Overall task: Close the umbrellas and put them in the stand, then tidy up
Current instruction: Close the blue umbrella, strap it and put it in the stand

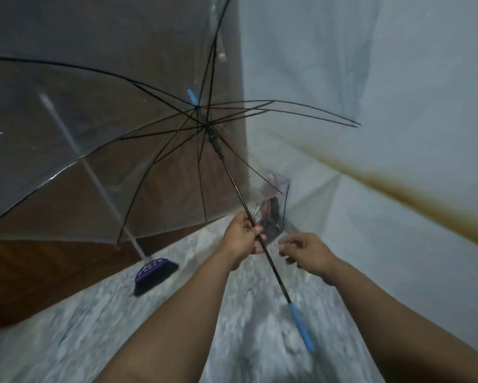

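One view only, from the camera on my head, facing forward and down along both my forearms toward the speckled floor (94, 322) where it meets the white wall (398, 78) on the right and the brown door (39, 272) on the left. It sits close: my left hand (242, 239) and right hand (306, 254) fill the lower centre, and the wide lens bends the wall lines. No second view shares the scene.

A purple broom head (155, 275) and a clear stand (272, 208) rest on the speckled grey floor (99, 327).
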